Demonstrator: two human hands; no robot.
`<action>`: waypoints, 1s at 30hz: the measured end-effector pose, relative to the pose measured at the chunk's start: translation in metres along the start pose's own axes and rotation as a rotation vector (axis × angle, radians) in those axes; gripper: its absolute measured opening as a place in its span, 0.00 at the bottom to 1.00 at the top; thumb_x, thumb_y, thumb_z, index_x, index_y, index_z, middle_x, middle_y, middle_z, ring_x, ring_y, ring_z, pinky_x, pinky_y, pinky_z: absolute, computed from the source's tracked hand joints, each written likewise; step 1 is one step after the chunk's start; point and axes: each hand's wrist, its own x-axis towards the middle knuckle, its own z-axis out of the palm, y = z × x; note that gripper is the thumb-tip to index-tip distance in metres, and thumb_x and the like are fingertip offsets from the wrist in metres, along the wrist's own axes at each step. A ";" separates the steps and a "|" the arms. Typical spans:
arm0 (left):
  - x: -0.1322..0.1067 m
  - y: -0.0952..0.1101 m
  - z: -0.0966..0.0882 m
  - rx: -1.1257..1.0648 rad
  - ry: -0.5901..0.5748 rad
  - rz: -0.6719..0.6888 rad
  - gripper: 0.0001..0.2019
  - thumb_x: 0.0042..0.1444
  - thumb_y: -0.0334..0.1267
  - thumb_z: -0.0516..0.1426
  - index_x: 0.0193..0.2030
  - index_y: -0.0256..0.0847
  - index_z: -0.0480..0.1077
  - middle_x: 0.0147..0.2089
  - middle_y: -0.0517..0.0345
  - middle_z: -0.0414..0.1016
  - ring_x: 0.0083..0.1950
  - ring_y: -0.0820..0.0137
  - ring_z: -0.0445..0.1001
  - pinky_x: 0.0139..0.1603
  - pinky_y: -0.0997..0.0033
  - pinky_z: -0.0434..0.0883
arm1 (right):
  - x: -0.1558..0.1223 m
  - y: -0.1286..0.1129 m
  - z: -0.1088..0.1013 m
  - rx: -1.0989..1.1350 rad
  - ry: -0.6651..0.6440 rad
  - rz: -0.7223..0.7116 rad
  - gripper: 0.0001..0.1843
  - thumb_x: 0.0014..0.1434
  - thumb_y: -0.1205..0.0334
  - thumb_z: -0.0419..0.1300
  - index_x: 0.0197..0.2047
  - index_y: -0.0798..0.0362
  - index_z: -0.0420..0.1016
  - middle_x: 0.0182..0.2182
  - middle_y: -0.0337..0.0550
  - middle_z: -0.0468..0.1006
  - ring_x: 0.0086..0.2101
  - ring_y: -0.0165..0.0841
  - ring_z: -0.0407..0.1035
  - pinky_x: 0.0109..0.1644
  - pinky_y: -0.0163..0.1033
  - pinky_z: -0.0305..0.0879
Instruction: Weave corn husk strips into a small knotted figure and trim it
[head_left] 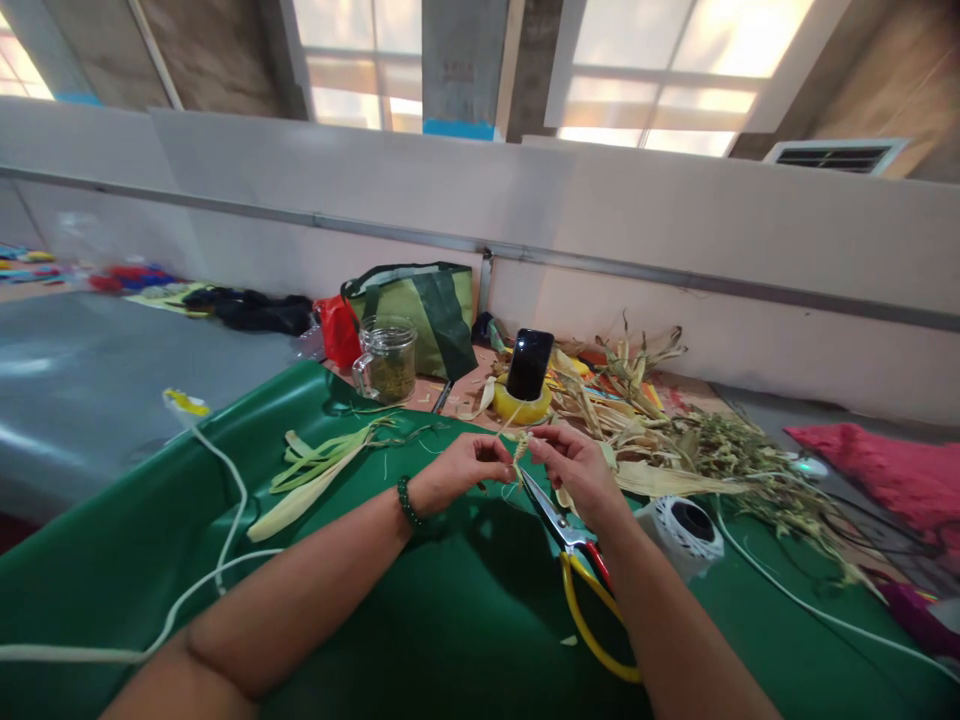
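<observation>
Between my two hands is a small twisted corn-husk piece (520, 450), pale yellow. My left hand (471, 468), with a dark green bead bracelet (407, 502) at its wrist, pinches the near side of the piece. From the right, my right hand (576, 468) is closed on its upper part with thumb and forefinger. Scissors (557, 522) with red and yellow handles lie just below, partly hidden by my right forearm. Fine thread loops near the fingertips. A spool of white thread (684, 537) sits right of my right wrist.
A green cover (450, 640) lies over the table. Green and pale husk strips (319, 480) are on the left, dried husks (637, 420) on the right. Behind stand a glass mug (390, 365), a green bag (427, 310) and a phone (530, 363) on a yellow tape roll (522, 402). White cables (225, 470) cross both sides.
</observation>
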 end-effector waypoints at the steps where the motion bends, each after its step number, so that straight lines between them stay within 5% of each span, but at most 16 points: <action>1: -0.001 0.000 0.000 -0.001 -0.020 -0.013 0.12 0.36 0.38 0.65 0.25 0.36 0.69 0.26 0.60 0.72 0.29 0.74 0.67 0.28 0.76 0.59 | 0.001 0.000 -0.001 -0.019 0.010 -0.020 0.27 0.30 0.46 0.74 0.30 0.56 0.76 0.16 0.33 0.70 0.16 0.22 0.57 0.18 0.30 0.52; 6: -0.005 0.004 -0.001 -0.104 -0.142 0.030 0.14 0.40 0.44 0.66 0.28 0.35 0.73 0.30 0.57 0.74 0.34 0.72 0.69 0.40 0.72 0.66 | 0.003 0.003 -0.004 -0.061 0.012 -0.035 0.23 0.31 0.46 0.73 0.25 0.55 0.77 0.18 0.36 0.73 0.20 0.26 0.63 0.25 0.34 0.61; 9: -0.003 0.001 -0.001 -0.100 -0.114 0.028 0.16 0.45 0.49 0.64 0.32 0.35 0.75 0.32 0.55 0.75 0.36 0.71 0.70 0.43 0.70 0.66 | 0.003 0.004 -0.005 -0.098 -0.011 -0.114 0.21 0.33 0.47 0.72 0.25 0.54 0.78 0.22 0.39 0.76 0.24 0.29 0.67 0.30 0.36 0.64; 15: -0.001 -0.005 0.000 -0.011 -0.032 0.054 0.16 0.40 0.45 0.67 0.32 0.33 0.77 0.31 0.55 0.77 0.33 0.72 0.71 0.40 0.71 0.66 | 0.001 0.003 -0.005 -0.266 -0.042 -0.199 0.16 0.39 0.48 0.69 0.23 0.54 0.78 0.23 0.41 0.77 0.27 0.32 0.69 0.37 0.39 0.66; 24: -0.004 -0.005 0.004 0.288 0.089 0.224 0.08 0.46 0.38 0.62 0.29 0.34 0.77 0.30 0.54 0.79 0.34 0.69 0.73 0.39 0.71 0.69 | 0.001 0.006 -0.006 -0.365 -0.097 -0.216 0.14 0.46 0.50 0.64 0.24 0.53 0.77 0.23 0.40 0.76 0.28 0.33 0.68 0.35 0.38 0.64; 30: -0.011 0.001 0.008 0.505 0.118 0.342 0.05 0.48 0.35 0.62 0.26 0.36 0.78 0.27 0.55 0.79 0.32 0.70 0.73 0.36 0.73 0.66 | -0.006 -0.005 -0.013 -0.460 -0.288 -0.211 0.14 0.51 0.51 0.61 0.26 0.54 0.76 0.21 0.39 0.73 0.24 0.30 0.63 0.30 0.35 0.60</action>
